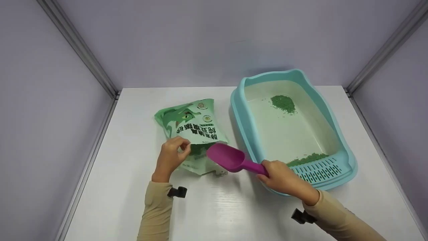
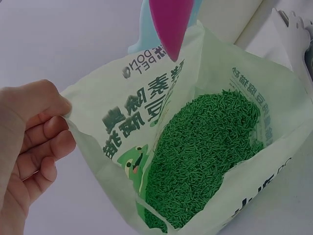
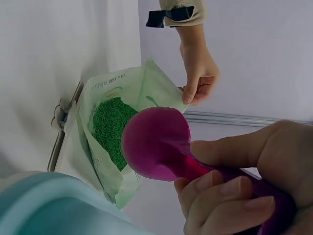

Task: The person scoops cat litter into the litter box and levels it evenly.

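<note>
It's the purple scoop at the right side of the bag's mouth! The right hand wraps its fingers round the handle, thumb laid along it, forearm angling in from the bag's near right. Over at the left end of the bag's mouth, the left hand pinches the edge between thumb and forefinger. The scoop's bowl is broad and rounded; the bag, pale green and dark-lettered, gapes on green pellets. Right of the bag sits a blue tray, a small green heap inside.
</note>
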{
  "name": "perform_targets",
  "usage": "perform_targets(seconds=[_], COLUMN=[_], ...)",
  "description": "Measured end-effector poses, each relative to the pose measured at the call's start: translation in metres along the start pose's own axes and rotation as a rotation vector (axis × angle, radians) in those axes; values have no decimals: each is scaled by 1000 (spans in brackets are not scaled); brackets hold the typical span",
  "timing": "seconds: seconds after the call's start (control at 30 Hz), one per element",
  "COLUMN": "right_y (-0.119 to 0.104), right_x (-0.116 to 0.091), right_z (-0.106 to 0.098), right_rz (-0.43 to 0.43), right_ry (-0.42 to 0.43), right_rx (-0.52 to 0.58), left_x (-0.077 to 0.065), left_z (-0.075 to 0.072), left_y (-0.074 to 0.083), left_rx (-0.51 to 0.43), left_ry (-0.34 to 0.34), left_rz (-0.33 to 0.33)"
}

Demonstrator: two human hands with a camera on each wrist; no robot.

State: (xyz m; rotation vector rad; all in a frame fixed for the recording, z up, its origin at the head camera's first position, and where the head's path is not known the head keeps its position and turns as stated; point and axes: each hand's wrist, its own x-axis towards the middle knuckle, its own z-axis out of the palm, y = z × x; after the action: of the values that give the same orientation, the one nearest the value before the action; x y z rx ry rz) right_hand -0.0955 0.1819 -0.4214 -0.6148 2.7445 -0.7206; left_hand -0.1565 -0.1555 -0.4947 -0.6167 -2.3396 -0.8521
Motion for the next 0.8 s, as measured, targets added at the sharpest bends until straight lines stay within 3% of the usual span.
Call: perform_targets(seconds=[0.53,0.8], right_y=[-4,-10], right_x=[10,19], right_z=[21,43], right_rz=[70,22], right_ry=[-3,31], right_rx=[41,77], left_x=[0,0], left_z=[0,0], left_y=[0,1], left_rx=[-10,-5], left_ry=[-15,-8], left_rz=[-14,-19])
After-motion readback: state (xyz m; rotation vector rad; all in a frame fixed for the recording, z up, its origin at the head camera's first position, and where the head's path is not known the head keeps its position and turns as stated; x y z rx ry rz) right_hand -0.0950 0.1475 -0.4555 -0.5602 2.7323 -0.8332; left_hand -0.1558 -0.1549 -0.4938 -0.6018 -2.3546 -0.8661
